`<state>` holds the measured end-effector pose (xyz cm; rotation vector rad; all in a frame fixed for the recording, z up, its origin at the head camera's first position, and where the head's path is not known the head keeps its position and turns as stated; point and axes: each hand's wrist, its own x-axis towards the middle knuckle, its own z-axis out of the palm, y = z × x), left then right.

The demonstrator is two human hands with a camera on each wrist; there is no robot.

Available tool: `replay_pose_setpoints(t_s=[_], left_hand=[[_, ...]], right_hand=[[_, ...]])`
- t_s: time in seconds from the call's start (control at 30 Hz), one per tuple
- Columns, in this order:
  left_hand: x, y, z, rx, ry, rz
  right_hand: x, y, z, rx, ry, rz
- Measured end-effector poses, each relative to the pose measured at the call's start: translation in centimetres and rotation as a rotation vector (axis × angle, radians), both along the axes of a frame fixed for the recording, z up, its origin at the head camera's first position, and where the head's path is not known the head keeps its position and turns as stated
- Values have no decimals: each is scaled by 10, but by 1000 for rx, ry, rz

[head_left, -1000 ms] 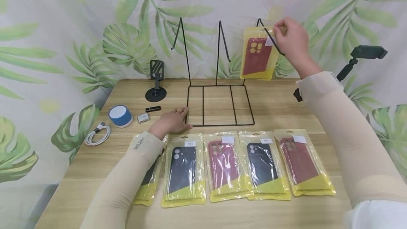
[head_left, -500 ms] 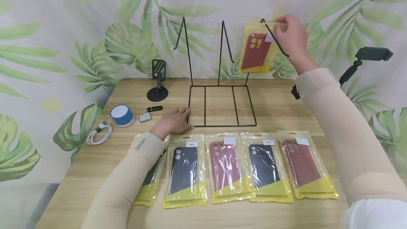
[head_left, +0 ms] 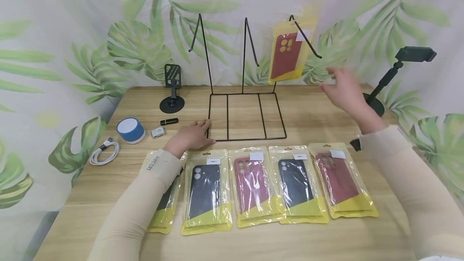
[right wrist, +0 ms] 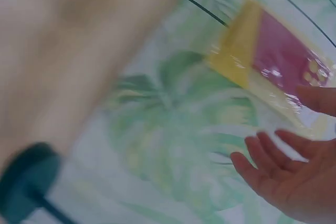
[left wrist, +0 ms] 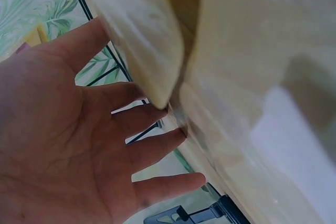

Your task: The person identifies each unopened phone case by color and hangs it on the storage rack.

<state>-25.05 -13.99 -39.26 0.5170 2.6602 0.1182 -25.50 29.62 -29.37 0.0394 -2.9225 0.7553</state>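
A red phone case in a yellow-edged clear pouch (head_left: 288, 53) hangs from the right hook of the black wire rack (head_left: 244, 139). Apart from it, to its lower right, my right hand (head_left: 344, 90) is in the air with fingers loosely spread and nothing in them. My left hand (head_left: 191, 135) rests at the left front corner of the rack's base, its fingers extended. Along the front lie several more pouched cases, among them a dark one (head_left: 204, 190), a pink-red one (head_left: 252, 184), another dark one (head_left: 297, 182) and a red one (head_left: 337, 178). The left forearm partly covers the leftmost pouch (head_left: 161, 218).
Left of the rack stand a black phone stand (head_left: 172, 92) and a blue speaker (head_left: 131, 131). Near them lie a small silver player (head_left: 158, 132), a black stick (head_left: 169, 121) and a coiled white cable (head_left: 104, 152). Behind the right forearm rises a black phone holder (head_left: 388, 79).
My right hand has let go of the pouched red case, which hangs on the right hook, and has moved down and to the right. The left hand stays at the rack's base.
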Motion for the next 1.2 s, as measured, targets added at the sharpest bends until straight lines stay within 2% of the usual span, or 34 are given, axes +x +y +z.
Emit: replay_pose_setpoints(t_s=[0.2,0.33,0.43,0.57,0.83,1.2], left_hand=[[-1,-5,2,0,-4,3],[0,-6,5,15,-12,11],[0,-7,6,14,-5,11],[-2,-7,6,13,4,6],[-2,-4,5,1,-10,0],[1,1,5,6,-16,-12]], right_hand=[[33,23,-42,143,-177,176],[48,37,-61,184,-293,313],[55,46,-71,190,-335,362],[59,56,-78,169,-365,369],[62,67,-89,148,-428,324],[70,70,-84,143,-288,289]])
